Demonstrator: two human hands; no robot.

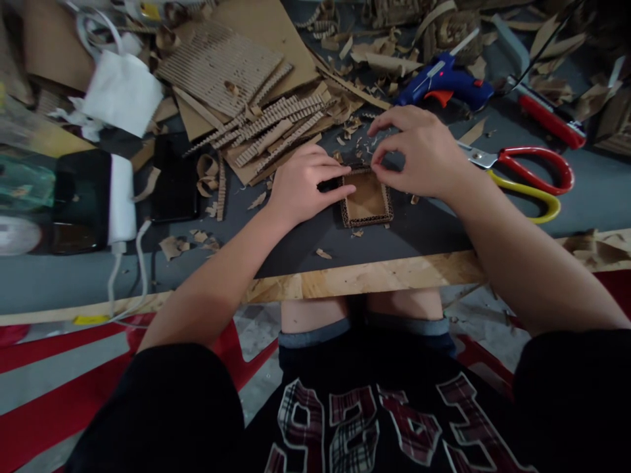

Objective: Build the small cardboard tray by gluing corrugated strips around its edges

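A small square cardboard box (367, 197), open at the top with layered corrugated walls, lies on the dark tabletop in front of me. My left hand (308, 180) grips it from the left, thumb reaching over the left wall and the forefinger along the far left corner. At the far right corner is my right hand (417, 151), its thumb and a finger curled together in a pinch. Whatever is between those fingertips is too small or hidden to make out. Behind the box lie small cardboard scraps.
Corrugated sheets (221, 66) and cut strips (280, 128) are piled behind my left hand. Beyond my right hand lie a blue glue gun (444, 82), scissors (535, 171) and a red-handled cutter (552, 121). A phone (175, 177) and a white cabled block (121, 200) are at left.
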